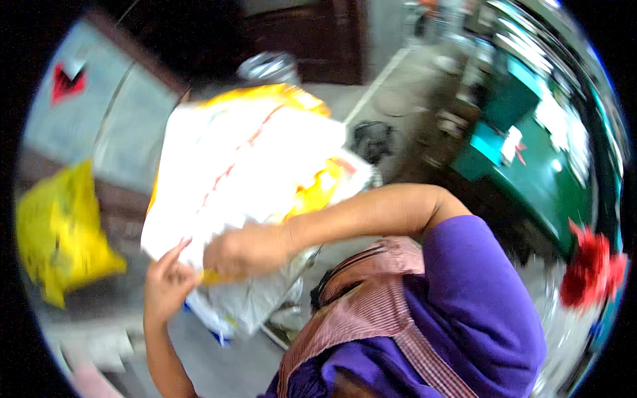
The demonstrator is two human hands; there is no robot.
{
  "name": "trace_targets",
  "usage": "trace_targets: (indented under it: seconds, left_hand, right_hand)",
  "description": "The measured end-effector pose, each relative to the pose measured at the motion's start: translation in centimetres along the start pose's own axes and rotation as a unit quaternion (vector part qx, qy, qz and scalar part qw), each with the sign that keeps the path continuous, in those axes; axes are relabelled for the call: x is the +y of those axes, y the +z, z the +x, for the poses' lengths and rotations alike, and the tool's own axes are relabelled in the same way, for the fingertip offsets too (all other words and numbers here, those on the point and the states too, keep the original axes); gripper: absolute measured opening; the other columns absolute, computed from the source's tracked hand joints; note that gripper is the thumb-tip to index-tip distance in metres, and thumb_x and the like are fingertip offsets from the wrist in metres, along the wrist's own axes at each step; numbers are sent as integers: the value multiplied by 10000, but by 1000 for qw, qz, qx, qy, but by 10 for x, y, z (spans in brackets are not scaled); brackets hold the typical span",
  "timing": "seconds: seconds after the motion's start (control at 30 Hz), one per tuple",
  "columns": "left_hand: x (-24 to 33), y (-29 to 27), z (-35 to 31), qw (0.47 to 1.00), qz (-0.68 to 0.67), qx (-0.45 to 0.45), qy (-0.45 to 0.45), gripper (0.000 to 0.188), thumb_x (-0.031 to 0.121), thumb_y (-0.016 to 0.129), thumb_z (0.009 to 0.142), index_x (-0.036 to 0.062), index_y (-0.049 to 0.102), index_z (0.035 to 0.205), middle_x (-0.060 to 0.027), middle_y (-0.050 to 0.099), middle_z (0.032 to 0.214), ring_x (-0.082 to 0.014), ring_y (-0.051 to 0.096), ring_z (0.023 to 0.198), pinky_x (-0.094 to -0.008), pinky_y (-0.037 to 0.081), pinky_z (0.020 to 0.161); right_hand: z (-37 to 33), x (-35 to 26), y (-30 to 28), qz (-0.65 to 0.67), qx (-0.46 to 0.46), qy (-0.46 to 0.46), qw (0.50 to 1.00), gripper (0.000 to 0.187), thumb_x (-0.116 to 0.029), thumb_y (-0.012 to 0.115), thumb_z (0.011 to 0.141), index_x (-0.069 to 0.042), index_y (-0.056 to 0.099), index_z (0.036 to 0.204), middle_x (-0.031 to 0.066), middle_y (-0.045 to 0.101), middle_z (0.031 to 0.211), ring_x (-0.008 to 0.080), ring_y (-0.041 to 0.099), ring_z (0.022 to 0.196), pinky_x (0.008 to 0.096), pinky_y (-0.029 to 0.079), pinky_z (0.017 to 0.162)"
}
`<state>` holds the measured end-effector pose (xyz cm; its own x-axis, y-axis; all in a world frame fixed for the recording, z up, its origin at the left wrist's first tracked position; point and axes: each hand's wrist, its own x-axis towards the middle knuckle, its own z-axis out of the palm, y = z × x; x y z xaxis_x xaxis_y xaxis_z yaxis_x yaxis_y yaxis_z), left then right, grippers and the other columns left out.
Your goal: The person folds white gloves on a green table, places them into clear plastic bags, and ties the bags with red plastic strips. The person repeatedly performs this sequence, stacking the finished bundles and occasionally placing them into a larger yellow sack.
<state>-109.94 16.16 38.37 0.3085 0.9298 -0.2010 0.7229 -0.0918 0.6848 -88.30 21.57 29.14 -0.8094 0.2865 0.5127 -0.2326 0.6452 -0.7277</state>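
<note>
A large white plastic bag (pixel 199 152) with yellow parts and a line of red marks takes up the middle of the view. Its brightest areas are washed out. My left hand (pixel 169 282) is at the bag's near left corner, thumb and fingers pinching the edge. Just to its right, my right hand (pixel 242 252) lies over the near edge, the forearm crossing in front of the bag. Motion smears its fingers, so its grip cannot be made out. Below both hands hangs crumpled pale plastic (pixel 249 305).
A full yellow bag (pixel 63 232) stands at the left by the wall. To the right is a green-topped table (pixel 544 166) with papers on it, and a red object (pixel 590 268) near its front. Black crumpled plastic (pixel 375 140) lies on the floor beyond the bag.
</note>
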Motion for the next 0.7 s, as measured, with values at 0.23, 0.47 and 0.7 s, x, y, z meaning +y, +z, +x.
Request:
trace_targets:
  seconds: [0.23, 0.47, 0.7]
  left_hand:
    - [100, 26, 67, 958, 119, 9, 261, 566, -22, 678, 695, -7, 544, 1245, -139, 641, 1008, -219, 608, 948, -320, 462, 860]
    - [123, 137, 191, 800, 322, 47, 505, 544, 250, 746, 676, 96, 590, 1174, -111, 586, 1140, -298, 480, 1148, -461, 325, 1013]
    - [98, 109, 193, 814, 280, -88, 501, 254, 183, 720, 636, 91, 620, 851, -75, 579, 940, -281, 528, 976, -442, 366, 947]
  right_hand:
    - [-43, -25, 4, -159, 1, 146, 976, 487, -283, 655, 798, 9, 420, 1108, 221, 624, 816, 412, 613, 781, 494, 472, 720]
    - [-42, -8, 7, -255, -85, 96, 958, 407, -314, 658, 779, -57, 572, 1082, 149, 659, 804, 367, 643, 772, 474, 504, 713]
    - [-71, -23, -13, -421, -128, 122, 890, 204, -183, 619, 735, -57, 619, 895, 85, 656, 689, 277, 660, 663, 415, 477, 674]
